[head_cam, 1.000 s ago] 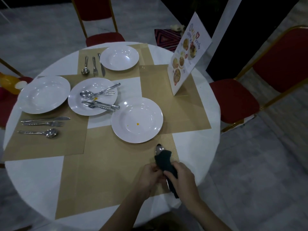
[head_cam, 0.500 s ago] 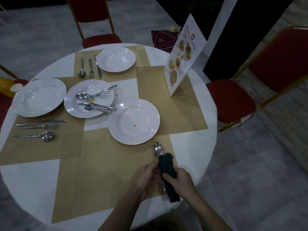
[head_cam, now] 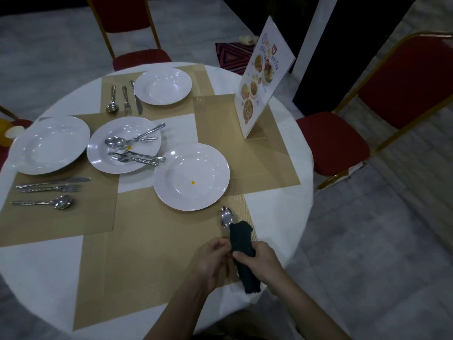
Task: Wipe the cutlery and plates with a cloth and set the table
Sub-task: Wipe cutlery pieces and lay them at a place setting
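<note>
Right hand (head_cam: 263, 260) grips a dark cloth (head_cam: 241, 244) wrapped round a spoon (head_cam: 226, 217); left hand (head_cam: 212, 257) pinches its handle. Best to draw the cloth up over the bowl, just below the stained plate (head_cam: 171, 192).

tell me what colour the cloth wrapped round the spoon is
Dark green, nearly black: the cloth shows in the head view.

shiny metal spoon (head_cam: 226, 217); matt dark cloth (head_cam: 242, 251)

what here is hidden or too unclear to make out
Head view only:
- Spoon handle: wrapped in the dark cloth that the right hand grips.
- Left hand fingertips: hidden behind the cloth.
- Menu stand text: too small.
- Yellow object: cut off by left edge.
</note>
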Demonstrator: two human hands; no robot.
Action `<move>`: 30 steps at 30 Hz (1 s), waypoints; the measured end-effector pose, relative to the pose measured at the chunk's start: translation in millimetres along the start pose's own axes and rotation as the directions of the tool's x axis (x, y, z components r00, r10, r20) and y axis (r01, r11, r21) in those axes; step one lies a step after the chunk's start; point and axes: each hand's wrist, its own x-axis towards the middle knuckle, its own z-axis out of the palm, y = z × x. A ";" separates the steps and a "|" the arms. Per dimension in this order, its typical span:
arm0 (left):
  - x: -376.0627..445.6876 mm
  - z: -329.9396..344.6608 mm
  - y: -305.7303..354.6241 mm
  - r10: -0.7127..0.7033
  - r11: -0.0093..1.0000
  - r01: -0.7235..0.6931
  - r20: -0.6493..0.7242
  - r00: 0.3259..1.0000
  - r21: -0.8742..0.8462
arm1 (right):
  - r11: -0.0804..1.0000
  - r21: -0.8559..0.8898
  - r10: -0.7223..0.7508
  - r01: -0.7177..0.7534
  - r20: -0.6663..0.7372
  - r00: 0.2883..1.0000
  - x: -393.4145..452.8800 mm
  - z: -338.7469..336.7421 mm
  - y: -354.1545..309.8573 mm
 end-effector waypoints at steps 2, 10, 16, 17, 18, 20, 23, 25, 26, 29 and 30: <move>2.0 -2.1 2.9 0.028 1.000 -0.028 -0.017 0.999 -0.003 | 0.999 0.042 0.020 -0.023 0.070 0.997 -4.4 1.9 3.3; 1.8 2.1 -8.0 0.063 0.988 -0.065 0.021 0.998 0.142 | 0.995 0.099 0.030 -0.031 0.010 0.999 1.3 -12.6 5.6; 14.3 -1.1 2.0 0.114 0.977 -0.101 -0.061 0.992 0.190 | 0.999 -0.038 0.003 -0.002 0.039 0.999 -6.2 -9.7 10.7; 17.0 -2.3 1.3 0.126 0.969 -0.109 -0.065 0.990 0.220 | 0.999 -0.047 -0.007 0.007 0.017 1.000 -10.2 -8.6 16.9; 18.6 -2.8 0.2 0.137 0.961 -0.118 -0.060 0.989 0.251 | 0.998 -0.055 -0.012 0.011 -0.024 1.000 -14.1 -8.9 23.5; 20.1 -0.7 -1.8 0.161 0.938 -0.139 -0.045 0.986 0.318 | 0.998 -0.057 -0.012 0.005 -0.113 0.994 -19.2 -13.6 34.5; 21.2 3.0 -6.7 0.236 0.860 -0.192 -0.035 0.971 0.472 | 1.000 -0.010 0.012 -0.014 -0.151 0.988 -22.0 -22.0 39.6; 23.4 3.6 -9.5 0.300 0.773 -0.226 -0.027 0.954 0.592 | 1.000 0.002 0.002 -0.002 -0.149 0.989 -20.2 -23.6 36.9; 24.8 2.9 -10.0 0.336 0.715 -0.240 -0.023 0.941 0.657 | 1.000 0.008 -0.007 0.008 -0.149 0.989 -18.3 -23.2 34.4; 28.9 0.1 -7.9 0.413 0.588 -0.251 -0.019 0.911 0.769 | 0.999 0.009 -0.034 0.036 -0.160 0.987 -13.2 -19.3 25.3; 29.5 0.2 -6.2 0.427 0.562 -0.256 -0.011 0.904 0.786 | 0.999 0.010 -0.038 0.040 -0.161 0.986 -11.6 -17.9 22.7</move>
